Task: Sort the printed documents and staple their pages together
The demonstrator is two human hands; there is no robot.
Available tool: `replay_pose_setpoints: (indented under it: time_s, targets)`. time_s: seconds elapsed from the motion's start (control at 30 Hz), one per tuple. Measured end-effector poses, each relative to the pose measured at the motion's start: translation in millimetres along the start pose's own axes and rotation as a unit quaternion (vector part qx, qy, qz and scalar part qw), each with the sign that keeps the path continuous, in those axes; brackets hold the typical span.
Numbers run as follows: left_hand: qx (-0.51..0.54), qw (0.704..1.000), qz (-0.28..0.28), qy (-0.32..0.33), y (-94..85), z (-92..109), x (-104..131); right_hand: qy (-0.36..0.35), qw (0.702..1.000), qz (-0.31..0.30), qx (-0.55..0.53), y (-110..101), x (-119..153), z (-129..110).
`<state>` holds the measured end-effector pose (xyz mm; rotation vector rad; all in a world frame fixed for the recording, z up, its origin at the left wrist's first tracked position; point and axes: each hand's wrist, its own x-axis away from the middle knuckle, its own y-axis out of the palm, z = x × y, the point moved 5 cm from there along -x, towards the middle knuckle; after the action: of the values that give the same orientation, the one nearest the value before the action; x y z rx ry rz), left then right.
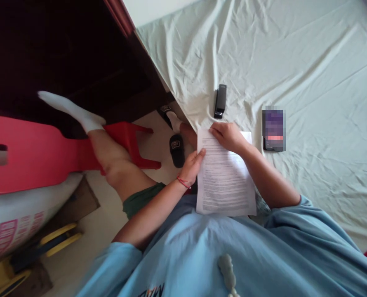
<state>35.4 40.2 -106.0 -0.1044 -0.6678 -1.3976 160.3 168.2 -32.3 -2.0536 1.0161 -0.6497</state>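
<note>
Printed sheets of paper lie in front of my body, covered in lines of small text; how many sheets there are I cannot tell. My left hand grips their left edge, thumb on top and fingers beneath. At the upper edge, my right hand is closed on the paper near the top left corner, its fingers bent over the edge. A black stapler lies on the pale bed sheet just beyond the paper. To the right of my right hand rests a phone with a blurred-out screen.
The wrinkled bed sheet spreads across the right side. At left stands a red plastic chair, with my stretched leg over it. Below are black slippers, a white sack and a yellow-and-black object.
</note>
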Motion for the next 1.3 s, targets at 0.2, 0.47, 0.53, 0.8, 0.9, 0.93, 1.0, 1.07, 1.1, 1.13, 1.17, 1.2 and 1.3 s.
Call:
replay_pose_setpoints:
  time_s: [0.2, 0.47, 0.53, 0.8, 0.9, 0.93, 1.0, 1.07, 1.1, 1.13, 1.17, 1.2, 1.3]
  targets:
    - [0.007, 1.000, 0.019, 0.023, -3.9, -4.0, 6.1, -0.029, 0.999, 0.011, 0.018, -0.8, 3.6, 1.5]
    - [0.036, 0.998, 0.042, 0.006, -5.5, -2.5, 0.1, 0.033, 0.999, 0.000, 0.033, -24.3, 12.4, 40.5]
    - [0.005, 0.997, 0.068, 0.027, -8.4, -3.8, -1.8, 0.042, 0.998, 0.001, 0.051, -25.1, 9.4, 43.4]
    - [-0.094, 0.988, 0.071, 0.100, -7.0, 11.0, -12.9, 0.080, 0.991, 0.011, 0.111, -31.9, -4.6, 46.2]
    - [-0.118, 0.985, 0.073, 0.104, -1.6, 21.9, -24.6, 0.097, 0.987, 0.020, 0.124, -37.2, -9.5, 52.1]
    - [-0.126, 0.984, 0.073, 0.101, 0.4, 25.0, -29.4, 0.106, 0.986, 0.023, 0.128, -38.8, -11.0, 54.7]
    - [-0.145, 0.982, 0.066, 0.098, 4.0, 30.7, -38.7, 0.125, 0.983, 0.031, 0.132, -41.4, -13.1, 59.7]
    - [-0.170, 0.978, 0.055, 0.104, 6.1, 35.5, -45.3, 0.135, 0.980, 0.042, 0.137, -43.2, -13.8, 61.8]
    - [-0.185, 0.975, 0.051, 0.109, 6.1, 37.0, -47.0, 0.134, 0.979, 0.048, 0.143, -44.0, -13.2, 61.4]
    - [-0.199, 0.972, 0.049, 0.115, 5.2, 37.7, -47.6, 0.127, 0.979, 0.057, 0.150, -45.2, -11.8, 60.1]
    - [-0.210, 0.969, 0.049, 0.119, 3.5, 37.4, -47.1, 0.116, 0.978, 0.070, 0.159, -46.8, -9.1, 58.3]
    - [-0.217, 0.967, 0.049, 0.122, 1.3, 36.1, -45.9, 0.107, 0.976, 0.089, 0.168, -49.3, -4.9, 56.8]
    - [-0.222, 0.966, 0.051, 0.121, -6.4, 30.0, -39.6, 0.108, 0.962, 0.170, 0.186, -60.5, 19.9, 61.2]
